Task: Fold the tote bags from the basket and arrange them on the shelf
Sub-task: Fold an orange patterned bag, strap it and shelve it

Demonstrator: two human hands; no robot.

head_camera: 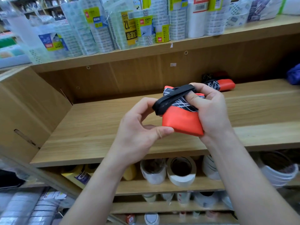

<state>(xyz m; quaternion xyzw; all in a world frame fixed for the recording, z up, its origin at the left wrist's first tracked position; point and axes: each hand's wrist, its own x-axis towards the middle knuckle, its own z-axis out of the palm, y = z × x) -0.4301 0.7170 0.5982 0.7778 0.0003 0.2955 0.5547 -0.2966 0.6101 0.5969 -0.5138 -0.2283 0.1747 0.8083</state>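
Observation:
A folded tote bag [182,121], orange with a black-and-white scribble panel and a black strap, hangs above the wooden shelf board [100,127]. My right hand [211,111] grips its right side, fingers curled over the top and hooked under the strap. My left hand [142,127] pinches the strap's left end with thumb and fingers, the thumb tip touching the bag's lower left corner. A second folded tote bag [224,84] of the same colours lies at the back right of the shelf, with another dark one [209,76] behind it. The basket is out of view.
Wrapped tape rolls [113,30] crowd the shelf above. Larger tape rolls [181,171] lie on the shelf below. A blue bundle [293,75] sits at the far right edge. A wooden side panel [24,108] closes the shelf on the left.

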